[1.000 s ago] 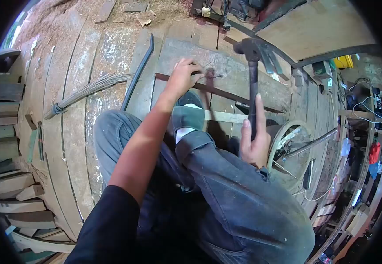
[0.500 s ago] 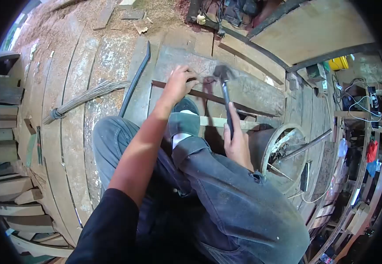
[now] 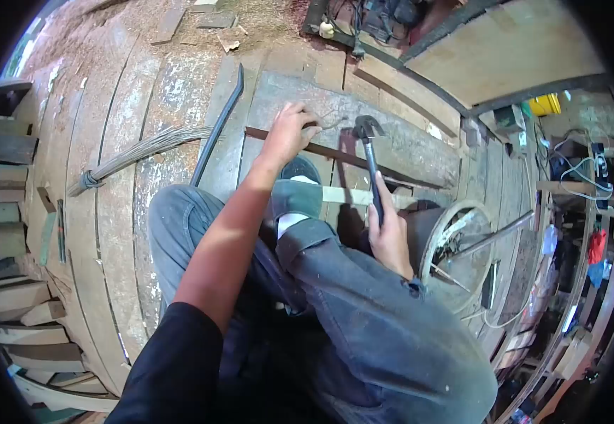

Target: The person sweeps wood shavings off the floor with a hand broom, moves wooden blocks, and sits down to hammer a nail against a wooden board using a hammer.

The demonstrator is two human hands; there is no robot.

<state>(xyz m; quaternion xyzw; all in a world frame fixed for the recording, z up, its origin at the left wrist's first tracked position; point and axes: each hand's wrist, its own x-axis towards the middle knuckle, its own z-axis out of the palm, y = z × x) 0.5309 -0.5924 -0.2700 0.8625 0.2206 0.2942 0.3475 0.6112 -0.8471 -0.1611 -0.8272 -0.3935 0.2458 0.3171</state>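
My right hand [image 3: 390, 240] is wrapped around the dark handle of a claw hammer [image 3: 368, 152]. Its metal head hangs over a weathered wide plank [image 3: 406, 152], and a shadow falls below. On the left end of this plank rests my left hand [image 3: 293, 133], fingers bent and thumb close to them; whatever they may hold is hidden. The hammer head is a short way right of those fingertips. A narrow dark gap runs along the plank's near edge, beside my shod foot [image 3: 301, 169].
A pry bar [image 3: 220, 127] and a bundled stick broom [image 3: 144, 154] lie left of the plank. Right of my knee stands a round bucket [image 3: 455, 254] with rods and scraps inside. Cut wood pieces [image 3: 21, 300] line the left side; a wooden panel [image 3: 512, 49] stands far right.
The hammer head has shifted slightly right and down, from blurred to sharp, and my right hand moved with it. My left hand stays on the plank.
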